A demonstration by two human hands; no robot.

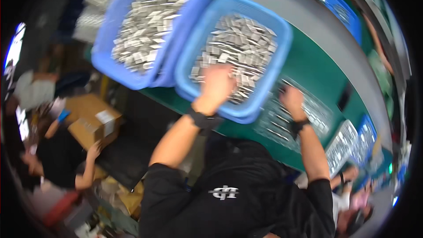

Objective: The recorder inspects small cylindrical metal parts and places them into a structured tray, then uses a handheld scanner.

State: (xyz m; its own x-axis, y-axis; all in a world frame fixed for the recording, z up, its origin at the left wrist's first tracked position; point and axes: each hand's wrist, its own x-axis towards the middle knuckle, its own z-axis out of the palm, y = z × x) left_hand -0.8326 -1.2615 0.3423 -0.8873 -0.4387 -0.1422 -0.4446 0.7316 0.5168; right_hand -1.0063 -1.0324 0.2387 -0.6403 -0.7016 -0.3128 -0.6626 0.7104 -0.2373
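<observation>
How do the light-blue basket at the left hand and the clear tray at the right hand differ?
The basket is blue; the tray is see-through. The basket has tall walls, while the tray looks shallow. The basket holds a loose heap of metallic pieces; the tray's contents are too blurred to tell. Both sit on the green tabletop.

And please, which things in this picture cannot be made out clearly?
Head view: left hand in the light-blue plastic basket; motion blur hides whether it holds a small flat silver-coloured piece.
Head view: right hand at the transparent plastic tray; blur hides whether it holds anything.
Head view: violet-blue plastic crate; the picture's top edge cuts off its far end.
</observation>
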